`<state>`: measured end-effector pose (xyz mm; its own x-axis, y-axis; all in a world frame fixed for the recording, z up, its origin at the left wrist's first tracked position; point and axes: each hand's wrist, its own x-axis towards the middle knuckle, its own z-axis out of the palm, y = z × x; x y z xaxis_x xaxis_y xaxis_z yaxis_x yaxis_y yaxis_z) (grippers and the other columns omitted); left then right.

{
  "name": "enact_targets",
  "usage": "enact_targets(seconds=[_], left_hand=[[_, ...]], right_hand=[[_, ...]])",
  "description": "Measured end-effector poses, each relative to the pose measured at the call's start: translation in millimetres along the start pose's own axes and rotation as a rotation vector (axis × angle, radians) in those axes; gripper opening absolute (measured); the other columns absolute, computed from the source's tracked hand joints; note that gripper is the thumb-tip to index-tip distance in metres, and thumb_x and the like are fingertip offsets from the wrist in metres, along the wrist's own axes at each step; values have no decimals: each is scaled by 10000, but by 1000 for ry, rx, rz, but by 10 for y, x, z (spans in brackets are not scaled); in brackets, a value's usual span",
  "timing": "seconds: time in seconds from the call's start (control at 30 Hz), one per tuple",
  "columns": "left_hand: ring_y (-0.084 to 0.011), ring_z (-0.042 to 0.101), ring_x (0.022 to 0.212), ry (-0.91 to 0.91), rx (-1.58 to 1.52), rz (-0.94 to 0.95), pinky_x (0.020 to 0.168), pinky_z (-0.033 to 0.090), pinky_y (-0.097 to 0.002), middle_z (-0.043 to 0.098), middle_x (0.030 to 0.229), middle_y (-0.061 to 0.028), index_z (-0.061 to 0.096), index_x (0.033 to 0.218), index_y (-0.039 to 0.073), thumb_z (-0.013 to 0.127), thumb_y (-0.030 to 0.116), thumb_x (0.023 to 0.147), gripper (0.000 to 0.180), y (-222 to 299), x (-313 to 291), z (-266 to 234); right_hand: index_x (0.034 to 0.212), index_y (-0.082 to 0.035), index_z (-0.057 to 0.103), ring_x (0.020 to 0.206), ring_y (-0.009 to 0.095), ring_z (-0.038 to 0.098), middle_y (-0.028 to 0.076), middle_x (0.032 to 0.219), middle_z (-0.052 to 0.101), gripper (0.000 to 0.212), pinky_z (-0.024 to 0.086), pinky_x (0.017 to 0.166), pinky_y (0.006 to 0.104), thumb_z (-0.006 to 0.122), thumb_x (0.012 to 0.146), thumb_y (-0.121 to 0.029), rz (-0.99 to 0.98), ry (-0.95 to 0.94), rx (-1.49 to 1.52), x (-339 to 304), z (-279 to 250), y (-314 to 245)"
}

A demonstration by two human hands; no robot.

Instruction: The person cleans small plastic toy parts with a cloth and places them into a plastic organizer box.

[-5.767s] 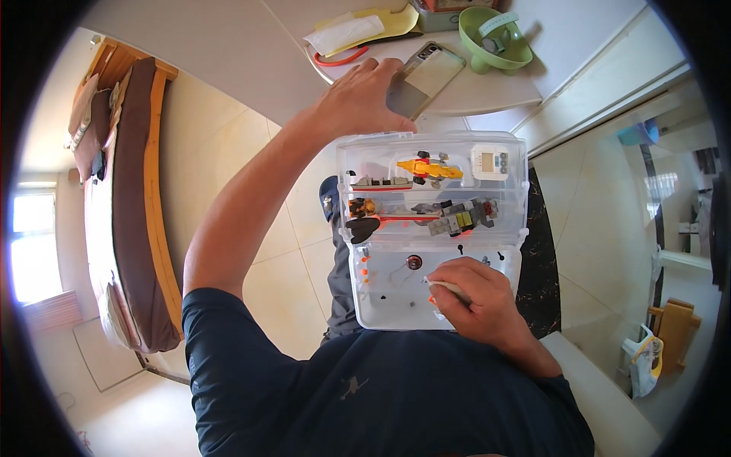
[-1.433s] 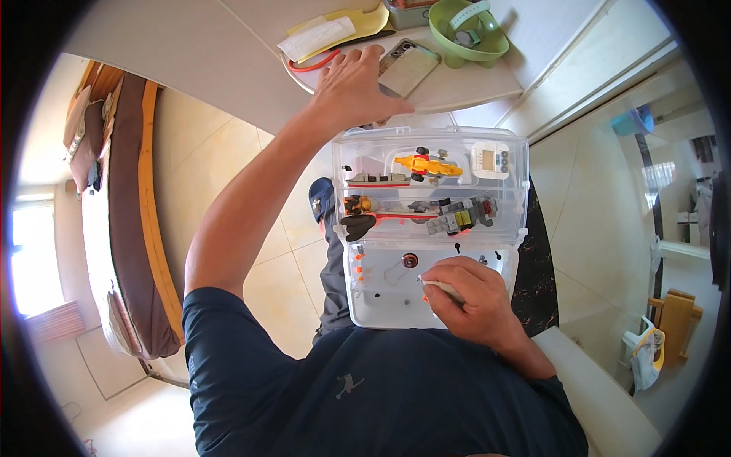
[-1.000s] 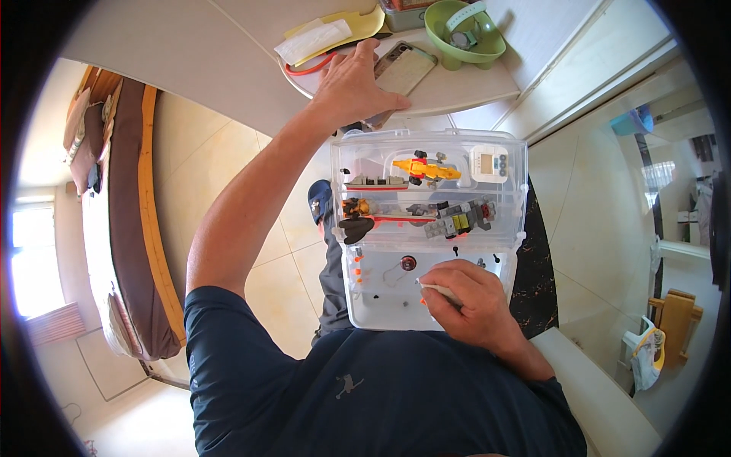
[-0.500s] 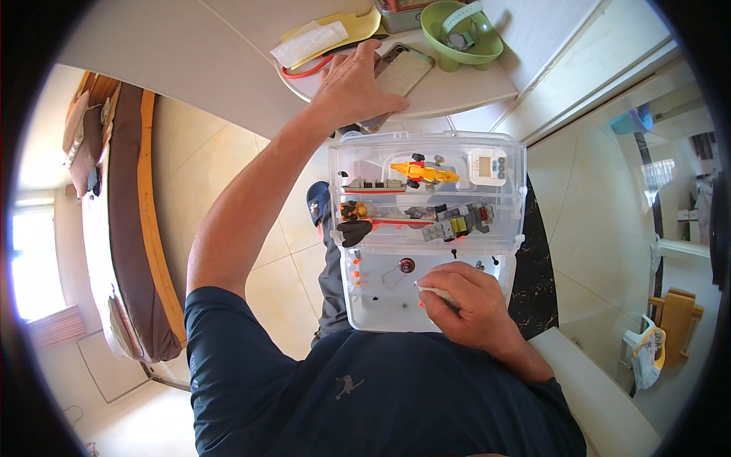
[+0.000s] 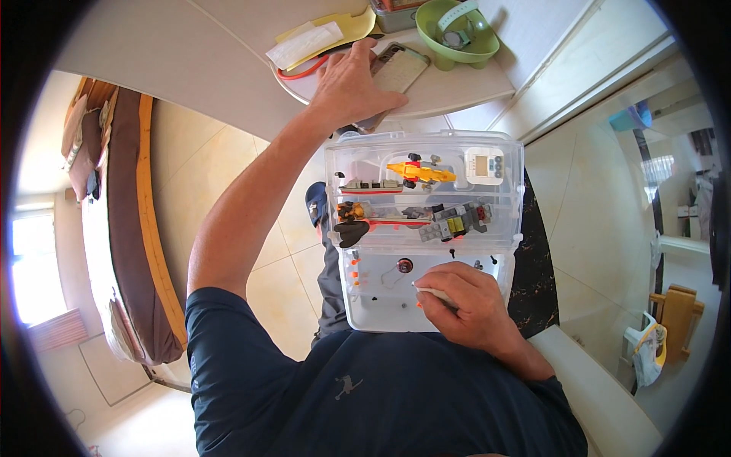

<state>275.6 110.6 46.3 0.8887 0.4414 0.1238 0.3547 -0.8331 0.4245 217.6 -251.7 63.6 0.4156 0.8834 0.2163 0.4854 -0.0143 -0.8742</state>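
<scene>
My left hand reaches over a shelf, its thumb spread from the fingers, next to a phone in a pale case. A dark, flat edge shows just under its palm; what that belongs to I cannot make out. Close to my body, my right hand is closed around a slim white stick-like thing, mostly hidden by the fingers. Below it sits a clear plastic box with small loose parts and a round dark reddish piece with a thin wire. Its upper tray holds a yellow toy piece and grey building-brick pieces.
A white timer-like device with a small screen lies in the tray's corner. The shelf bears a green bowl with a watch in it, a yellow folder-like sheet and folded white paper. A bed stands at left.
The whole view has shifted very slightly. Both hands keep nearly the same place and grip.
</scene>
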Motion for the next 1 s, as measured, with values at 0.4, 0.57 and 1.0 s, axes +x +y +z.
enact_targets(seconds=[0.4,0.57,1.0], left_hand=[[-372,554,1405,31,59,-25,1232,344,-484,671,1428,-201,414,1587,43,908,556,697,1139,99,-50,-30],[-367,557,1405,23,19,-56,1224,359,-484,668,1443,-201,406,1583,17,923,509,705,1131,125,-41,-35],[-368,569,1394,97,92,-45,1216,381,-496,658,1451,-198,465,1560,0,913,533,731,1082,-9,-11,41]], right_hand=[[1063,-14,739,874,310,766,168,1010,762,205,617,761,387,794,866,-19,-22,-12,-8,14,-6,-4],[1063,-18,740,873,313,765,166,1010,762,204,617,759,388,793,865,-18,-23,-6,-11,7,-2,-6],[1036,-32,751,905,311,762,137,1001,761,154,620,769,395,785,887,-58,-25,5,1,26,3,8]])
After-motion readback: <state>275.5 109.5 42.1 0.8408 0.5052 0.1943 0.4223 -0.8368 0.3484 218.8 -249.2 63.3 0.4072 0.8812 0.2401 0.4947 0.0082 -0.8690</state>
